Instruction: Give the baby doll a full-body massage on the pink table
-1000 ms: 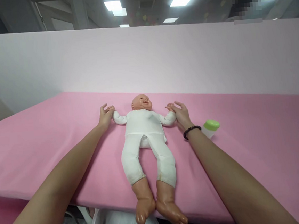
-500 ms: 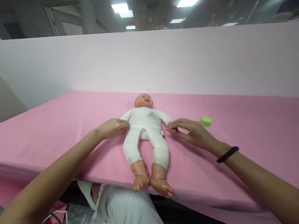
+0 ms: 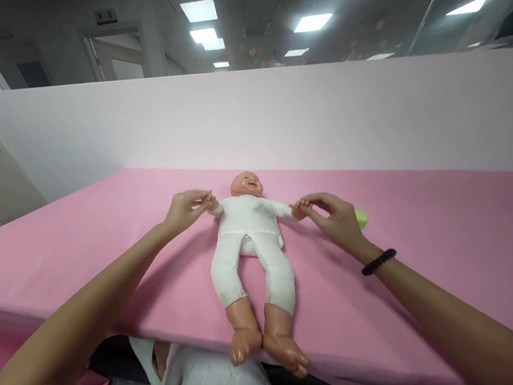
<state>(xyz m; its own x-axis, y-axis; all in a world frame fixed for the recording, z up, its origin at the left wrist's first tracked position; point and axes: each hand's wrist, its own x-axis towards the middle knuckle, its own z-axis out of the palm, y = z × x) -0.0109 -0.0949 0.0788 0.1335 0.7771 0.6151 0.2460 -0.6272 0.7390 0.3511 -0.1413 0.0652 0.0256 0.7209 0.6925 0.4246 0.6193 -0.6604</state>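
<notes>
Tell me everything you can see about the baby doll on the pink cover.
The baby doll lies on its back on the pink cover, bald head toward the white wall, feet at the near edge. Its torso and limbs look like padded white cloth, discoloured at the leg ends; head, hands and feet look like glossy plastic or rubber. The legs lie slightly apart. Both arms are out sideways: the person's left hand and right hand each hold one small hand in their fingers.

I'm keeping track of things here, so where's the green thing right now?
In the head view, the green thing shows against the pink surface, right of the doll, partly hidden behind your right hand.
</notes>
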